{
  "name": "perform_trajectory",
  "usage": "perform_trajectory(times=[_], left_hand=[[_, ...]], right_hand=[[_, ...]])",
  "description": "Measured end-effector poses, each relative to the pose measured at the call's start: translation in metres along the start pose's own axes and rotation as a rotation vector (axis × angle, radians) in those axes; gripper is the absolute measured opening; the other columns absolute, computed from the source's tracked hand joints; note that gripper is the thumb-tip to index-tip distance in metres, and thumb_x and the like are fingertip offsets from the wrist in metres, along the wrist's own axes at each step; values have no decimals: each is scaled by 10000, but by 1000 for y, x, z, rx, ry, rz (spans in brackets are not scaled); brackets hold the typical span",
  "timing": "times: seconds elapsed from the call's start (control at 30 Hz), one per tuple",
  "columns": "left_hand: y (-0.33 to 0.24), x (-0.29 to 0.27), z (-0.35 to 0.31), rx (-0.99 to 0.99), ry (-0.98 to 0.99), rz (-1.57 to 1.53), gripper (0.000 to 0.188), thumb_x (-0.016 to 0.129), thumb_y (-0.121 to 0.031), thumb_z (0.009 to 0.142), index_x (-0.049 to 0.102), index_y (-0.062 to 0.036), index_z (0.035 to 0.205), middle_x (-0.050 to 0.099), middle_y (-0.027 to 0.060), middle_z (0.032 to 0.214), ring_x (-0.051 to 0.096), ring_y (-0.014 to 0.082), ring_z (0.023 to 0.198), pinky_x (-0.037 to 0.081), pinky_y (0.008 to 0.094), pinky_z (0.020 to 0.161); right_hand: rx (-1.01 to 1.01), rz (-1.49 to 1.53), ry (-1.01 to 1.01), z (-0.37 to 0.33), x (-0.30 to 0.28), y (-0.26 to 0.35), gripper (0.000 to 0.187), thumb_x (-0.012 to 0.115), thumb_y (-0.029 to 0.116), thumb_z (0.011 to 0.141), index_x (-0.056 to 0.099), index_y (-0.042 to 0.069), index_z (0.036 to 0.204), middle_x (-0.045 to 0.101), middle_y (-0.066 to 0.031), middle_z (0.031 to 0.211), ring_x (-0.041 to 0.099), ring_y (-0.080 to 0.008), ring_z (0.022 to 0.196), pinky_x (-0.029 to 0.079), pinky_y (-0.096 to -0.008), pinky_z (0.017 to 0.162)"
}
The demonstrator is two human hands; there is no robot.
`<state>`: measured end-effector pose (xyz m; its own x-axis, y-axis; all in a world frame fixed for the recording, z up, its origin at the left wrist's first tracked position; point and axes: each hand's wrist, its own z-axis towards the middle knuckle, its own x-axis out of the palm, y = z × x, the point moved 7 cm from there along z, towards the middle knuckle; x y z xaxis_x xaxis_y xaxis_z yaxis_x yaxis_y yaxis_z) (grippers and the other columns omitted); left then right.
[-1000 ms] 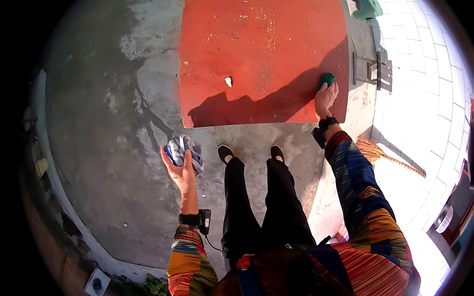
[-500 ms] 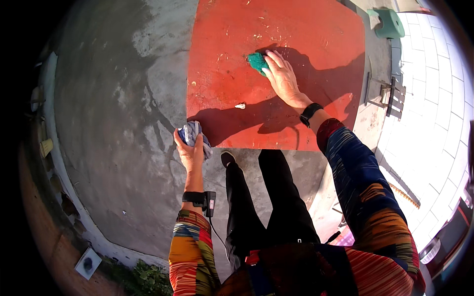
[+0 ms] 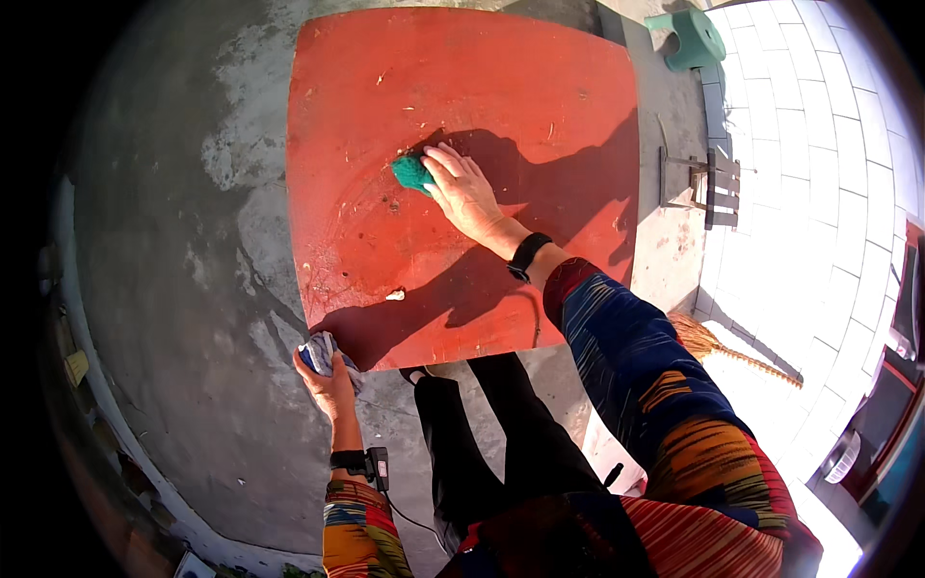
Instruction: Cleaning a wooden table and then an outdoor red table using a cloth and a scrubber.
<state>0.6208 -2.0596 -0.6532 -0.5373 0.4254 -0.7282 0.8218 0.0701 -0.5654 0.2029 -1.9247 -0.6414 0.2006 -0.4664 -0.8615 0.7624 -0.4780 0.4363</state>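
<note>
A red tabletop [image 3: 462, 77] fills the middle of the head view, scuffed and dotted with small pale scraps. My right hand [image 3: 466, 197] presses a green scouring pad [image 3: 411, 173] against its surface, left of centre, fingers closed over the pad's right side. At the near left corner my left hand [image 3: 330, 385] grips a bunched blue and white cloth [image 3: 318, 353], which touches the corner. A pale scrap [image 3: 395, 295] lies on the red surface between my two hands. Shadows of my arms and body fall across the top.
Grey concrete floor [image 3: 164, 289] spreads to the left. A green plastic stool [image 3: 694, 40] stands at the far right, with a small slatted chair [image 3: 721, 188] nearer. A straw broom [image 3: 696, 337] lies by the white tiled wall [image 3: 800, 222]. My legs are under the near edge.
The view has shifted, so the tabletop sits lower and further left. My right hand still has the scouring pad on the surface, and my left still grips the cloth at the corner.
</note>
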Motion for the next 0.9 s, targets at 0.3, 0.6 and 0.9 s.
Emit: perform_trajectory(times=[0.3,0.6,0.9], left_hand=[[-5,5,0,49,-3,83,721,643,-188,757,269,-112,1368,429,214,1286,452,364,1167,374,411,958],[10,3,3,-19,31,55,722,639,-172,764,261,-108,1375,422,212,1297,445,359,1175,364,409,964],[-15,3,-2,-46,20,153,730,642,-149,765,250,-103,1379,422,222,1290,454,356,1162,367,401,957]], right_hand=[[449,-254,-314,8,-42,-150,393,516,170,878,449,-50,1197,438,-229,1271,415,-386,1179,347,-454,985],[-35,60,-20,72,14,-34,370,585,158,834,500,-4,1156,491,-130,1227,468,-293,1161,394,-389,948],[641,-312,-265,28,-75,-266,394,490,194,880,462,-45,1191,465,-225,1240,440,-388,1145,381,-443,952]])
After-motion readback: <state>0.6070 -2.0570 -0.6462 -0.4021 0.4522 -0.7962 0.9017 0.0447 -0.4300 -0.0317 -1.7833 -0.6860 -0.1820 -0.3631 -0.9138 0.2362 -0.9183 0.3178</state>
